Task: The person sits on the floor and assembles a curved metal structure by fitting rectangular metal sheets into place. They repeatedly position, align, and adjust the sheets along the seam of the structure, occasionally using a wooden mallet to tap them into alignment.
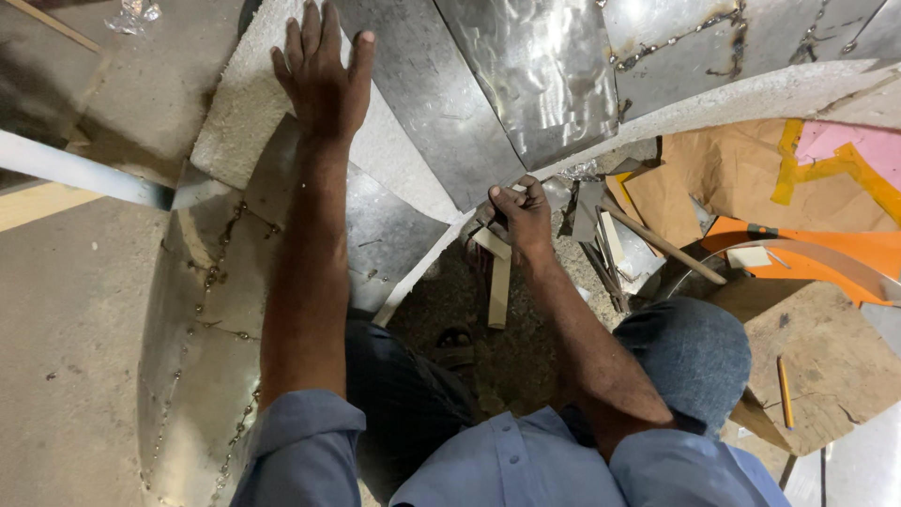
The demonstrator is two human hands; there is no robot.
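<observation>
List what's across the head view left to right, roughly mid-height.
Flat metal strip → left hand pressed flat on the sheet metal → right hand closed on a wooden piece → orange board → pencil.

Scrap clutter (601,239) beside bare floor (66,310)

packages: none | labels: none | signs: none | screens: none

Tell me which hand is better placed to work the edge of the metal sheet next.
Probably the right hand: it is closed around a small wooden-handled tool right at the edge of the curved grey metal sheet. The left hand lies flat, fingers spread, on the pale rough board, bracing.
</observation>
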